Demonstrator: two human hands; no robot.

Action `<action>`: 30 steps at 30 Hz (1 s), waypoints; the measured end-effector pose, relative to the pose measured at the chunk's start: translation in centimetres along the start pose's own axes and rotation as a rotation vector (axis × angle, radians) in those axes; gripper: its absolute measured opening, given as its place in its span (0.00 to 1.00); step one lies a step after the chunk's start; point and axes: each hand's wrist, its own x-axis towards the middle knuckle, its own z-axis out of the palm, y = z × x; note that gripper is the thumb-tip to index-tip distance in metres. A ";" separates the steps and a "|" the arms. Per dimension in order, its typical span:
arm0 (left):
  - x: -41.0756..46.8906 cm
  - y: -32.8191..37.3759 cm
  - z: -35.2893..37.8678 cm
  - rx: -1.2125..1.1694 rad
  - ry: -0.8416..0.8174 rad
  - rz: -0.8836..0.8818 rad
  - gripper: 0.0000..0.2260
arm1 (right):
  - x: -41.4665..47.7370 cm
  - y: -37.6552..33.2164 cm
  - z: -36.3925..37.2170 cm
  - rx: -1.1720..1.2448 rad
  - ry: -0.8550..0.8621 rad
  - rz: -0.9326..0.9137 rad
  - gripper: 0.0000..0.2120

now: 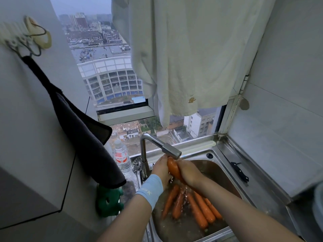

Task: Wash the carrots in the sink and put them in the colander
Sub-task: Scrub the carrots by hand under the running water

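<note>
The 2 bare forearms come in from the bottom edge, the left one wearing a pale blue knitted wristband (150,189). They meet at 1 carrot (173,167), tilted with its thick end up, just under the square spout of the steel faucet (162,145). The left hand (161,169) curls round the carrot's upper part from the left. The right hand (189,172) wraps the shaft lower down, fingers closed over it. Water splashes off below the palms.

To do this step well, I judge the carrot should be turned in the stream while the palms rub along its length. The crown needs extra care, since soil tends to lodge there. Wet carrot skin is smooth and slick, so a firm hold matters.

Directly beneath the hands about 5 more carrots (192,205) lie side by side in shallow water in the stainless sink (218,172); they are long, tapered and bright orange. No colander shows.

Right of the right hand a black-handled knife (239,172) lies on the brushed steel ledge. Left of the left hand stands a clear plastic water bottle (121,158), and above it a soft dark towel (78,128) hangs down the wall.
</note>
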 end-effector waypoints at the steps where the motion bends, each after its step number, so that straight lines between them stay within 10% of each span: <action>1: 0.0 -0.1 -0.2 -0.048 -0.039 -0.024 0.12 | 0.0 0.0 -0.3 0.049 0.004 0.025 0.25; 6: 0.0 -0.6 -0.4 -0.077 -0.209 -0.006 0.11 | 0.8 0.3 -0.8 0.122 0.015 0.116 0.32; 16: 0.2 0.9 0.8 0.095 0.118 0.050 0.14 | 0.2 -0.5 1.4 0.238 -0.011 0.041 0.27; 24: -1.1 -0.1 -0.4 0.147 -0.258 0.163 0.13 | 1.0 -0.8 -0.1 0.172 0.092 0.087 0.28; 30: -0.9 0.0 1.5 0.285 0.113 0.215 0.08 | 0.7 -1.0 0.4 0.119 0.078 0.071 0.26</action>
